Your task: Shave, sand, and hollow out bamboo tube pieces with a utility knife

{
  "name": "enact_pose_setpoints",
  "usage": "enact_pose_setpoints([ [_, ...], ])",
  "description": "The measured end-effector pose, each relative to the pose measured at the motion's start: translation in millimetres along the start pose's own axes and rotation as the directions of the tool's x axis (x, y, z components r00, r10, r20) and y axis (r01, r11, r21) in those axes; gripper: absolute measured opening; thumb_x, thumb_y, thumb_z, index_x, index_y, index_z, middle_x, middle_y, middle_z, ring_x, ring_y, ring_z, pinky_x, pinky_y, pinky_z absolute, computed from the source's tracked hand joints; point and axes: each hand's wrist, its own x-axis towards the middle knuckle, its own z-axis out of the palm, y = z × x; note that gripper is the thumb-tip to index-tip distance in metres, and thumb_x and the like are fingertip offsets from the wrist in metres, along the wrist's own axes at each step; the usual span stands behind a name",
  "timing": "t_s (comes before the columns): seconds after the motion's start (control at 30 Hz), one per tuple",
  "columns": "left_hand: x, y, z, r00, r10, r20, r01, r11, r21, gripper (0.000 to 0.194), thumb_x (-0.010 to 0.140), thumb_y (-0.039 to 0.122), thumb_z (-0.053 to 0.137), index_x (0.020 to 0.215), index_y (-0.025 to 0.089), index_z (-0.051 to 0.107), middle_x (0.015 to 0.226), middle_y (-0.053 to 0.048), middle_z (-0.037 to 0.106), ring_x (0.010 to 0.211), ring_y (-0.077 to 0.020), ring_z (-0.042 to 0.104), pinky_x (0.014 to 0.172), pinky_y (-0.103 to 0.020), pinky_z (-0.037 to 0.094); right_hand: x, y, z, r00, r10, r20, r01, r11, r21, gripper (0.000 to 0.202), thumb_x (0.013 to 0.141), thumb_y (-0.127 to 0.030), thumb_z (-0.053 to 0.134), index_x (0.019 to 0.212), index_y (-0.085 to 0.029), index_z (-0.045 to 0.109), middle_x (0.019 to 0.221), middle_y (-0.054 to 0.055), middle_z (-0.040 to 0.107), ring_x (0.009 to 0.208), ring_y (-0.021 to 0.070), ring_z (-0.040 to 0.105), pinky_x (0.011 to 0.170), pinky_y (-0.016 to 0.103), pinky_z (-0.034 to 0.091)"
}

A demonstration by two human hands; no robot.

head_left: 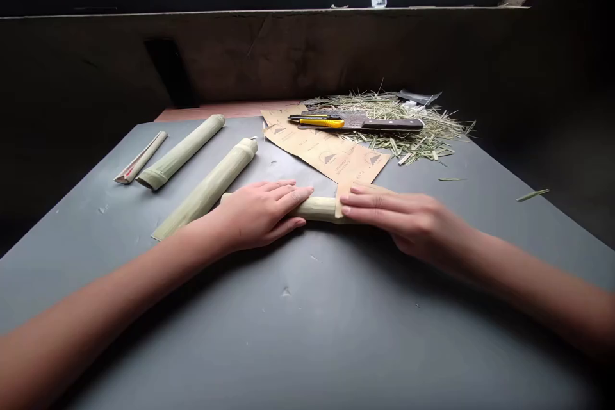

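Note:
A pale green bamboo piece (317, 209) lies crosswise on the grey table. My left hand (269, 211) is closed over its left part and presses it down. Over the right part, my right hand (398, 211) presses a tan strip of sandpaper (342, 195) against the bamboo, fingers together and stretched to the left. The bamboo's right end is hidden under that hand. Just behind lies a larger printed sandpaper sheet (331, 154), its backing side up. Left of my hands rests another bamboo piece (211, 186), partly behind my left forearm.
A yellow utility knife (317, 121) and a dark-handled cleaver (391, 124) lie on the sandpaper sheet, beside a heap of bamboo shavings (432, 125). At the left are a third bamboo piece (185, 150) and a thin rolled item (141, 157). The grey table (307, 333) stands below a window.

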Motion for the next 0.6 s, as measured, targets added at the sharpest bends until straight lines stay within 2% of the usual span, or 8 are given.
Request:
enact_pose_setpoints([
  [0.07, -0.4, -0.9, 0.8, 1.0, -0.004, 0.002, 0.004, 1.0, -0.005, 0.052, 0.1, 0.043, 0.045, 0.142, 0.012, 0.048, 0.134, -0.016, 0.065, 0.129, -0.0281, 0.058, 0.105, -0.042, 0.048, -0.4, 0.8, 1.7, 0.995, -0.096, 0.02, 0.095, 0.995, 0.027, 0.038, 0.096, -0.001, 0.043, 0.126, -0.01, 0.065, 0.131, 0.013, 0.068, 0.139, 0.0266, 0.047, 0.114, 0.043, 0.045],
  [0.13, 0.2, -2.3, 0.5, 1.0, -0.006, 0.014, 0.006, 1.0, -0.01, 0.052, 0.099, 0.042, 0.049, 0.141, 0.012, 0.049, 0.132, -0.015, 0.067, 0.125, -0.0268, 0.061, 0.104, -0.04, 0.049, -1.1, 3.9, 3.0, 0.99, -0.136, 0.035, 0.134, 0.989, 0.056, 0.035, 0.098, -0.004, 0.043, 0.124, -0.012, 0.066, 0.132, 0.01, 0.068, 0.14, 0.0259, 0.045, 0.115, 0.043, 0.044],
  [0.23, 2.2, -3.7, -0.9, 0.999, -0.016, 0.032, 0.016, 1.0, -0.007, 0.053, 0.098, 0.043, 0.05, 0.141, 0.012, 0.049, 0.128, -0.014, 0.068, 0.12, -0.0263, 0.064, 0.102, -0.039, 0.05, -1.0, 15.4, 1.5, 0.999, -0.034, 0.008, 0.033, 0.994, 0.107, 0.036, 0.099, -0.006, 0.043, 0.119, -0.022, 0.069, 0.131, 0.006, 0.069, 0.132, 0.0216, 0.055, 0.112, 0.038, 0.049],
  [0.37, 1.6, 1.7, -0.8, 0.998, -0.057, 0.037, 0.056, 0.998, 0.028, 0.054, 0.098, 0.044, 0.049, 0.143, 0.014, 0.046, 0.129, -0.013, 0.066, 0.12, -0.027, 0.061, 0.1, -0.039, 0.05, -3.1, 23.4, -12.0, 1.0, 0.003, -0.031, 0.0, 0.996, 0.087, 0.037, 0.096, -0.002, 0.044, 0.111, -0.022, 0.071, 0.128, 0.006, 0.07, 0.121, 0.0211, 0.064, 0.102, 0.036, 0.056],
  [0.43, -1.0, 6.9, -1.7, 0.995, -0.097, 0.035, 0.095, 0.994, 0.062, 0.053, 0.1, 0.043, 0.046, 0.143, 0.014, 0.044, 0.126, -0.014, 0.066, 0.112, -0.0271, 0.064, 0.092, -0.038, 0.052, -7.7, 23.0, -23.4, 0.993, 0.089, -0.074, -0.085, 0.995, 0.054, 0.035, 0.095, -0.003, 0.045, 0.108, -0.025, 0.07, 0.125, 0.004, 0.073, 0.109, 0.0193, 0.071, 0.092, 0.032, 0.06],
  [0.5, -4.5, 12.6, -5.7, 0.99, -0.133, 0.042, 0.128, 0.987, 0.094, 0.049, 0.1, 0.045, 0.045, 0.138, 0.013, 0.046, 0.118, -0.014, 0.067, 0.099, -0.0255, 0.066, 0.08, -0.035, 0.052, -13.1, 22.4, -34.1, 0.965, 0.222, -0.142, -0.217, 0.975, 0.048, 0.029, 0.096, -0.009, 0.049, 0.107, -0.027, 0.069, 0.118, 0.002, 0.075, 0.099, 0.0194, 0.074, 0.086, 0.032, 0.062],
  [0.57, -8.5, 18.7, -12.6, 0.986, -0.155, 0.064, 0.147, 0.983, 0.114, 0.041, 0.101, 0.047, 0.043, 0.124, 0.015, 0.053, 0.105, -0.01, 0.069, 0.086, -0.0222, 0.066, 0.067, -0.03, 0.05, -17.1, 21.2, -39.6, 0.928, 0.336, -0.163, -0.327, 0.942, 0.081, 0.028, 0.097, -0.017, 0.052, 0.119, -0.029, 0.064, 0.114, 0.003, 0.076, 0.1, 0.0225, 0.074, 0.085, 0.035, 0.062],
  [0.6, -10.7, 21.8, -16.5, 0.983, -0.163, 0.079, 0.153, 0.981, 0.119, 0.038, 0.101, 0.049, 0.041, 0.115, 0.017, 0.056, 0.098, -0.007, 0.069, 0.08, -0.0203, 0.066, 0.062, -0.029, 0.047, -18.3, 19.7, -39.7, 0.913, 0.383, -0.141, -0.371, 0.922, 0.108, 0.033, 0.098, -0.021, 0.053, 0.129, -0.03, 0.058, 0.114, 0.004, 0.076, 0.101, 0.0235, 0.074, 0.084, 0.035, 0.063],
])
